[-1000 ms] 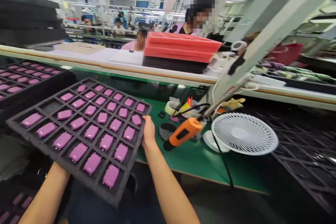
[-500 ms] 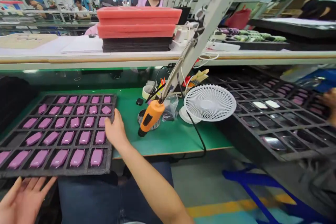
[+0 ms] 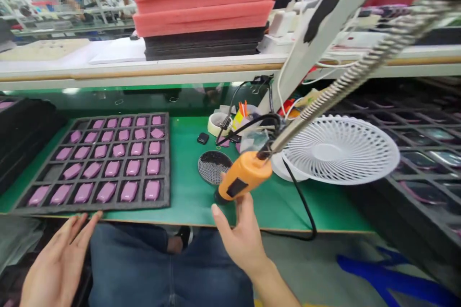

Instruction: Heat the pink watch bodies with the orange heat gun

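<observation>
A black foam tray [image 3: 163,163] filled with several purple parts [image 3: 133,167] lies flat on the green mat [image 3: 187,196] at the left. My left hand [image 3: 57,264] hovers open, palm up, just below the tray's front edge, touching nothing. My right hand [image 3: 242,237] is open with fingers apart, right under the hanging orange electric screwdriver [image 3: 243,178], whose coiled cable runs up to the right. Whether the fingers touch the screwdriver is unclear.
A round black mesh disc [image 3: 214,166] and a white fan [image 3: 340,149] sit on the mat. Black trays [image 3: 425,153] lie at the right. Red foam sheets [image 3: 205,5] are stacked on the shelf behind. Other people work far back.
The tray came down from my hands onto the mat. My right hand let go of its edge and moved right to the orange screwdriver. My left hand stays below the tray.
</observation>
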The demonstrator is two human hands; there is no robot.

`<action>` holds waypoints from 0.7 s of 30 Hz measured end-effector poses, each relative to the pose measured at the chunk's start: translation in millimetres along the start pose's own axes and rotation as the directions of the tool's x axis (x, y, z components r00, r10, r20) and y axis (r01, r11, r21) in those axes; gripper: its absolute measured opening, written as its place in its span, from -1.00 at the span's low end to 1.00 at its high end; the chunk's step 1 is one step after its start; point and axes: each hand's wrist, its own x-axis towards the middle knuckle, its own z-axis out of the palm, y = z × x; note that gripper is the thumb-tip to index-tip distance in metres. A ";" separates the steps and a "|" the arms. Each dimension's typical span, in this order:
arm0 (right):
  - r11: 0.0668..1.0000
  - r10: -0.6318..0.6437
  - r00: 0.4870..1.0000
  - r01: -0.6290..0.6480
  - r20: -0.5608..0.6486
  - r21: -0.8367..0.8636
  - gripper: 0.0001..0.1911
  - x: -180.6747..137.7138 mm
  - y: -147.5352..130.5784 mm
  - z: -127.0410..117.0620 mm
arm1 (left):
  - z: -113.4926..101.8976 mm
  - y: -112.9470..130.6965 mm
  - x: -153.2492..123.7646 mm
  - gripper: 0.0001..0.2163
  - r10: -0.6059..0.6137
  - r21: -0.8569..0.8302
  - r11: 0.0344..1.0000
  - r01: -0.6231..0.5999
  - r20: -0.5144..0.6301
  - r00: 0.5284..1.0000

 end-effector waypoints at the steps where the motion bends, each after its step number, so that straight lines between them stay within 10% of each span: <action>1: 1.000 -0.014 0.999 0.015 0.039 -0.023 -0.35 9.9 -1.8 -0.7 | 3.0 -4.7 -10.7 -0.56 0.069 -0.005 0.998 -0.069 -0.025 0.997; 4: 0.994 -0.083 0.994 0.088 0.075 -0.065 -0.66 21.0 -13.6 3.5 | 14.8 -25.9 -46.3 -0.59 0.292 0.064 0.953 -0.295 0.050 0.955; 6: 0.984 -0.149 0.981 0.160 0.122 -0.084 -0.69 18.7 -26.0 8.1 | 32.9 -41.6 -67.7 -0.63 0.285 0.151 0.920 -0.361 0.373 0.883; 9: 0.933 -0.316 0.896 0.354 0.313 -0.071 -0.43 14.8 -44.3 9.5 | 75.1 -55.9 -84.4 -0.43 0.181 0.162 0.873 -0.459 0.768 0.615; 12: 0.879 -0.409 0.814 0.473 0.412 -0.062 -0.27 20.2 -45.7 -3.4 | 115.1 -53.9 -78.4 -0.47 0.199 0.207 0.767 -0.608 0.824 0.531; 16: 0.878 -0.186 0.977 0.213 0.105 -0.429 -0.42 42.6 -16.2 -26.0 | 143.3 -41.6 -50.3 -0.63 0.289 0.203 0.677 -0.707 0.810 0.510; 21: 0.659 -0.091 0.985 0.171 0.148 -0.732 0.03 77.9 4.4 -5.2 | 168.8 -40.5 -22.5 -0.66 0.322 0.098 0.695 -0.713 0.843 0.430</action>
